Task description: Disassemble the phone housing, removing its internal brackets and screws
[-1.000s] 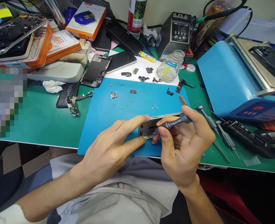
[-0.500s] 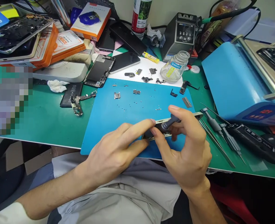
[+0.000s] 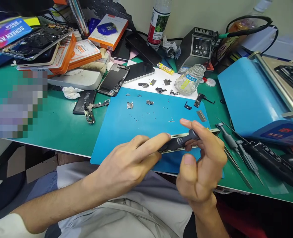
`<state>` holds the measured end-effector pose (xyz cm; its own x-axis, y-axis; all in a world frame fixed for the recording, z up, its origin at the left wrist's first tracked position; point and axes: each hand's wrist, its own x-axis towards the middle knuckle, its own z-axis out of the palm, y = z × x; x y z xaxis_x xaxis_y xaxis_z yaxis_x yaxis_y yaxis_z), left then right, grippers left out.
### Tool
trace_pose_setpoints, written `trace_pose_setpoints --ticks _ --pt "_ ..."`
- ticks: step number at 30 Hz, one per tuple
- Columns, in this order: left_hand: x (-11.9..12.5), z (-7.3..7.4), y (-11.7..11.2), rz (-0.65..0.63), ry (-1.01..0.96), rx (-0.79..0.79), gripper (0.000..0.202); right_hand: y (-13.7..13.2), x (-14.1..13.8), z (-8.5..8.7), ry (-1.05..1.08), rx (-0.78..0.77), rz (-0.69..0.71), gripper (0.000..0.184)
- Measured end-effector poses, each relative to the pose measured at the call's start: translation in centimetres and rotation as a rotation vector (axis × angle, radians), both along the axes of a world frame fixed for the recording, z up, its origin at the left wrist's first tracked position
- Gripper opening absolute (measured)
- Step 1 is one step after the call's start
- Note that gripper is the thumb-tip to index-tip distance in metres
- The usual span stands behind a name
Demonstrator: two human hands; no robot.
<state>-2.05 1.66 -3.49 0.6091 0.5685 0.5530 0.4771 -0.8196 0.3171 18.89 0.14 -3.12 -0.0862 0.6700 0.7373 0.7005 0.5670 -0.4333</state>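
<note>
Head view — my left hand (image 3: 130, 160) pinches the phone frame (image 3: 179, 135), likely for steadiness — my right hand (image 3: 203, 165), thumb spread away, seemingly braces the screwdriver (image 3: 182, 142) by fingertip.

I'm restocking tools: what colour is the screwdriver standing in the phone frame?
Dark grey; the screwdriver shows best in the head view.

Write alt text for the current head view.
A person's left hand holds a phone frame tilted over a blue mat, while the right hand has a finger at the end of a dark screwdriver angled over the frame. Small metal parts lie on the mat; beyond, a glass jar stands on white paper.
</note>
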Motion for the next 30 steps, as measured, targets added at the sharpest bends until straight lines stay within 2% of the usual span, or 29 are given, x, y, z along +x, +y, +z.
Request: trace_pose_setpoints --ticks 6,10,13,19,22,30 --pt "0.56 0.06 -0.11 0.036 -0.039 0.027 0.005 0.15 0.20 -0.13 0.034 0.034 0.034 0.064" --pt "0.65 0.13 0.03 0.036 -0.075 0.043 0.010 0.29 0.02 -0.01 -0.029 0.083 0.007 0.075" --pt "0.53 0.07 -0.03 0.023 -0.076 0.041 0.010 0.04 -0.18 -0.02 0.021 0.021 -0.018 0.076" --pt "0.35 -0.22 -0.24 0.028 -0.050 -0.004 0.015 -0.67 -0.32 -0.40 0.315 -0.057 0.006 0.071" --pt "0.36 -0.22 -0.22 0.024 -0.058 -0.007 0.012 -0.63 -0.34 -0.57 0.296 -0.112 0.043 0.073" --pt "0.25 -0.28 -0.30 0.037 -0.041 0.001 0.018 -0.39 -0.35 -0.39 0.251 -0.135 0.018 0.065"
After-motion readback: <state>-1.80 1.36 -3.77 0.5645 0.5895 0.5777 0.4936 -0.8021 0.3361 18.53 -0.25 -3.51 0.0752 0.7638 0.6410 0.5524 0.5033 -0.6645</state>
